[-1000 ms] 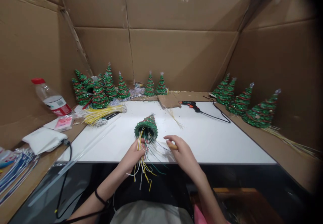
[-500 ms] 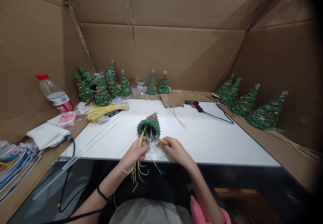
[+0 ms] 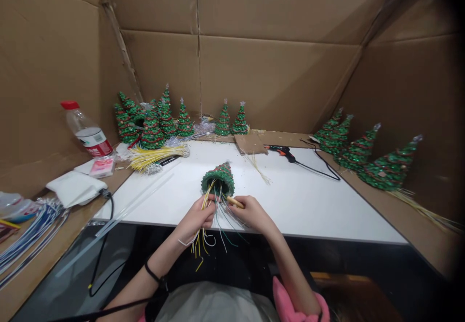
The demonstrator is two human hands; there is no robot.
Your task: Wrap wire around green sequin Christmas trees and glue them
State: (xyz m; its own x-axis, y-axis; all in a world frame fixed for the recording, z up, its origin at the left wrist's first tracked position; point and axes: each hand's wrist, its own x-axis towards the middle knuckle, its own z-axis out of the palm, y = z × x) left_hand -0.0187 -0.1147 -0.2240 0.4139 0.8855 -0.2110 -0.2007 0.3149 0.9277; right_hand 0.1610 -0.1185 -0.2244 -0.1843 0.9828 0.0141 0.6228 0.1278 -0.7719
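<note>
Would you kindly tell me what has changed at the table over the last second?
The right hand, gripping a tan handle, has moved left, in toward the open base of the small Christmas tree. The left hand still holds yellow wires below that opening; the tree still lies tipped, and the glue gun has stayed put.

Two bare forearms reach in from the lower edge of view. The left forearm [image 3: 160,260] slants up and inward, a black band [image 3: 152,272] around it; its wrist is roughly straight. The left hand [image 3: 199,217] is at the near edge of the white tabletop [image 3: 308,210], fingers curled closed. The right forearm [image 3: 290,266] slants inward from the opposite side, pink sleeve [image 3: 290,300] bunched near the elbow. The right hand [image 3: 250,212], over the same edge, has bent fingers closed in a grip. The hands are near one another, apart.
</note>
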